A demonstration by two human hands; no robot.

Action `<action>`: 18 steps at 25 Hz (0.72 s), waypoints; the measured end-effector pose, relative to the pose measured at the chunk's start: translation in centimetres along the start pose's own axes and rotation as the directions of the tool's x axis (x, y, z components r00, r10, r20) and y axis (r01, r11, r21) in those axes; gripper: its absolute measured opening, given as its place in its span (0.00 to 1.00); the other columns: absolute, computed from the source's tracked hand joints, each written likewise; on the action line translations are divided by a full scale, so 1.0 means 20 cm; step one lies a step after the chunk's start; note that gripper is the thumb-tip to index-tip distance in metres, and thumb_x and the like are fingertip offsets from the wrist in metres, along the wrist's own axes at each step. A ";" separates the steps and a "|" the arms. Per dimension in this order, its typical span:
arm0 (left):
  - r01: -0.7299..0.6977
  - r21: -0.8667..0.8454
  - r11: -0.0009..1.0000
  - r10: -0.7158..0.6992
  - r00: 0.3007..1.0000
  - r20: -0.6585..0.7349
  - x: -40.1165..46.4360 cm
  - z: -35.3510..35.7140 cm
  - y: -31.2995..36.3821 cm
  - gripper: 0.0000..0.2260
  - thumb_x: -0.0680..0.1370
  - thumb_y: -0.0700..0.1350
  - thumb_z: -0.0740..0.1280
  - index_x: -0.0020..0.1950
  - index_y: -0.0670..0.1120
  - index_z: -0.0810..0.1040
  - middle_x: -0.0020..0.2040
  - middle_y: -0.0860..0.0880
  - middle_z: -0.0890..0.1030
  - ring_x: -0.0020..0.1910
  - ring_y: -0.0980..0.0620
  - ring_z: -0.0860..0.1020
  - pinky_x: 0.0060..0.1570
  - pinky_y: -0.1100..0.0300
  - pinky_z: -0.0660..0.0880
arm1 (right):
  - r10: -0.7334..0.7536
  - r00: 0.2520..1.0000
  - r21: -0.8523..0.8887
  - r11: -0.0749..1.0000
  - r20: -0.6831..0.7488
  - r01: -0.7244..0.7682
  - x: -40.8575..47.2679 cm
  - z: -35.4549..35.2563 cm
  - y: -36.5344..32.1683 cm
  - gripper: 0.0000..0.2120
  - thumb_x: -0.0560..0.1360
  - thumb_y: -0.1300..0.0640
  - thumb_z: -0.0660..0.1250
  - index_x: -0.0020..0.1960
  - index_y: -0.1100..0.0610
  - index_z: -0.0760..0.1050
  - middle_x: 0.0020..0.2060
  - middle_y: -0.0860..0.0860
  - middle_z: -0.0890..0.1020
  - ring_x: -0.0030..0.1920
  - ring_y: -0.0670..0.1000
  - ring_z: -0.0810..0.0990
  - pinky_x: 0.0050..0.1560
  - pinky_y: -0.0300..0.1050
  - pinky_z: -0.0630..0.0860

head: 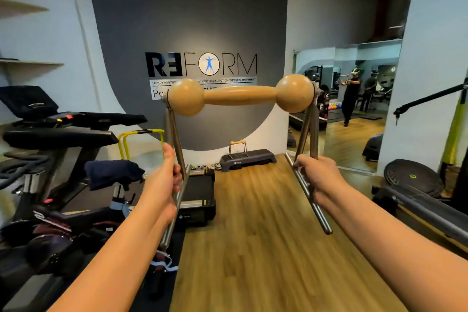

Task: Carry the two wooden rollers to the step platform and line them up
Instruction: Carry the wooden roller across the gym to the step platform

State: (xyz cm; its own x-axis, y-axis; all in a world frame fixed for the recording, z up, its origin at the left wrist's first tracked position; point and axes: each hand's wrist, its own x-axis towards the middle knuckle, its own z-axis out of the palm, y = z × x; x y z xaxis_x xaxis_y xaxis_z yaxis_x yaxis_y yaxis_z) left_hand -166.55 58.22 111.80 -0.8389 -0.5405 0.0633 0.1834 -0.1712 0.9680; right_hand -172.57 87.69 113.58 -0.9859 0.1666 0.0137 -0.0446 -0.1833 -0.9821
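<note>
Both our hands grip a wooden roller [240, 95] by its metal stand: left hand [164, 180] closed on the left leg, right hand [316, 176] on the right. We hold it in mid-air, long axis left to right. Ahead, another roller [237, 143] already sits on the step platform [247, 158], near its left end. Carrying and aligning remain.

Wooden roller [240, 95]: smooth, pale, satin-gloss wood
Roller frame [307, 189]: brushed grey metal rods
Step platform [255, 157]: matt dark plastic
Floor [266, 223]: wood-look planks, slight sheen
Folded cloth [112, 176]: navy fabric
</note>
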 end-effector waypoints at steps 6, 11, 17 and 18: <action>-0.045 -0.017 0.999 0.046 0.999 0.019 0.72 0.48 -0.03 0.33 0.61 0.81 0.65 0.33 0.50 0.69 0.24 0.55 0.63 0.27 0.54 0.58 0.34 0.56 0.59 | -0.041 0.999 -0.020 0.999 -0.006 0.041 0.89 0.15 -0.06 0.05 0.69 0.65 0.69 0.36 0.58 0.75 0.23 0.49 0.70 0.28 0.51 0.69 0.32 0.44 0.68; -0.056 -0.097 0.994 0.059 0.998 0.033 1.32 0.83 -0.17 0.26 0.69 0.72 0.68 0.37 0.50 0.71 0.30 0.53 0.67 0.27 0.56 0.61 0.32 0.58 0.57 | -0.068 0.996 -0.049 0.997 -0.058 0.065 1.62 0.28 0.00 0.02 0.68 0.62 0.69 0.39 0.59 0.77 0.30 0.52 0.72 0.34 0.52 0.68 0.36 0.48 0.66; -0.037 -0.079 0.996 0.037 0.999 0.009 2.16 1.17 -0.38 0.28 0.68 0.75 0.65 0.36 0.50 0.69 0.27 0.55 0.64 0.27 0.55 0.59 0.33 0.56 0.58 | -0.011 0.987 -0.071 0.997 -0.159 0.000 2.46 0.57 0.12 0.08 0.75 0.60 0.69 0.53 0.63 0.80 0.36 0.55 0.77 0.35 0.52 0.74 0.33 0.46 0.71; -0.026 -0.068 0.997 0.027 1.000 0.009 2.30 1.23 -0.40 0.28 0.68 0.76 0.65 0.35 0.50 0.68 0.27 0.55 0.63 0.27 0.54 0.59 0.33 0.55 0.58 | 0.003 0.984 -0.064 0.998 -0.176 -0.015 2.60 0.63 0.13 0.10 0.75 0.60 0.70 0.55 0.62 0.80 0.36 0.54 0.77 0.36 0.53 0.73 0.33 0.46 0.70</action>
State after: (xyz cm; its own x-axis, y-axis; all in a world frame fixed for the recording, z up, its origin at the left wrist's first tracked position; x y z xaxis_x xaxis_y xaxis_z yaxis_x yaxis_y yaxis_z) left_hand -219.16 54.98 112.89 -0.8382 -0.5378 0.0911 0.2396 -0.2130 0.9472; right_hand -225.90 83.68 114.12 -0.9423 0.3341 -0.0230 -0.0193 -0.1230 -0.9922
